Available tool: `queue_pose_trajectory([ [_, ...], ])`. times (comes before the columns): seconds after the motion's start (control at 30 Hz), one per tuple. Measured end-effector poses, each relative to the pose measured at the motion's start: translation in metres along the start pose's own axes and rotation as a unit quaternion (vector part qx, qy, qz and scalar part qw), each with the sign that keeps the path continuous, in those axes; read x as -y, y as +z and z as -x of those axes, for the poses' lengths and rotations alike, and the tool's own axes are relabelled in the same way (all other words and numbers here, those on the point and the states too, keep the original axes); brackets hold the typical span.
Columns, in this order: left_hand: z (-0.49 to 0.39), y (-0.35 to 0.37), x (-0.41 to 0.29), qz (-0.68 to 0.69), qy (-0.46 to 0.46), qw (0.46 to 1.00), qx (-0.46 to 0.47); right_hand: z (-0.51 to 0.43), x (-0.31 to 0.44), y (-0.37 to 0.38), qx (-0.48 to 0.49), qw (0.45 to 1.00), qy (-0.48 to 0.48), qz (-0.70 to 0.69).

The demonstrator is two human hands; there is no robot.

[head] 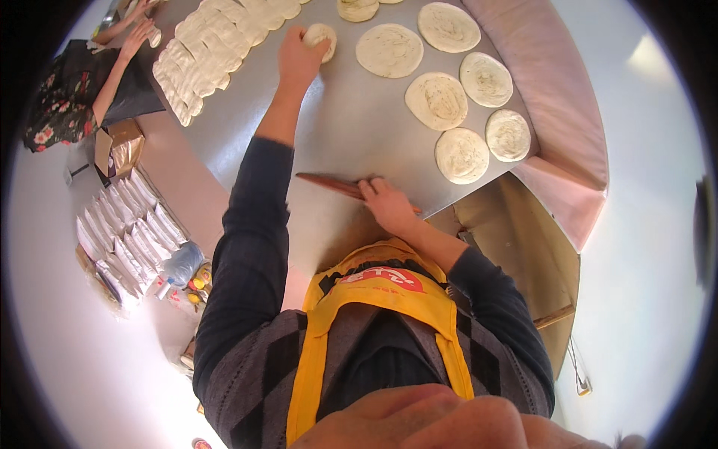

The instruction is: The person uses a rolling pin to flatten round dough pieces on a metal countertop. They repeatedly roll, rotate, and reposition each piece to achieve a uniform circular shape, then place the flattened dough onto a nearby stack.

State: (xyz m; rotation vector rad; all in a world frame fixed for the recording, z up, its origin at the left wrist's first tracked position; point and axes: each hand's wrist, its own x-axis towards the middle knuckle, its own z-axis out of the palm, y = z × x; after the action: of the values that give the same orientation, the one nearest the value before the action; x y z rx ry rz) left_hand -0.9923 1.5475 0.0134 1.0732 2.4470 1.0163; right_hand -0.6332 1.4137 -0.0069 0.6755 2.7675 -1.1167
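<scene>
My left hand (303, 53), arm stretched out, grips a small round piece of dough (321, 40) at the far side of the metal worktop (336, 118). Near the worktop's front edge, my right hand (388, 203) is closed on a wooden rolling pin (331, 184) with a tapered end, which lies slanting in front of my yellow apron. Several flattened dough rounds (436, 101) are spread over the right part of the worktop. At the far left lie overlapping rows of dough pieces (210, 45), side by side.
A padded pink border (544, 73) runs along the worktop's right side. At the left edge, another person's hands (137, 36) touch dough. An open cardboard box (120, 149) and stacked white packets (129, 224) stand at the left, with plastic bags (184, 264) beside them.
</scene>
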Motion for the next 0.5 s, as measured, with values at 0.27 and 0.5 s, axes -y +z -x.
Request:
queue_pose_trajectory([
  [0.27, 0.274, -0.103, 0.015, 0.13, -0.176, 0.917, 0.333, 0.081, -0.041, -0.052, -0.032, 0.975, 0.221, -0.001],
  [0.5, 0.357, -0.058, 0.05, -0.046, 0.051, 0.986, 0.151, 0.094, -0.026, -0.049, -0.109, 0.975, 0.193, 0.015],
])
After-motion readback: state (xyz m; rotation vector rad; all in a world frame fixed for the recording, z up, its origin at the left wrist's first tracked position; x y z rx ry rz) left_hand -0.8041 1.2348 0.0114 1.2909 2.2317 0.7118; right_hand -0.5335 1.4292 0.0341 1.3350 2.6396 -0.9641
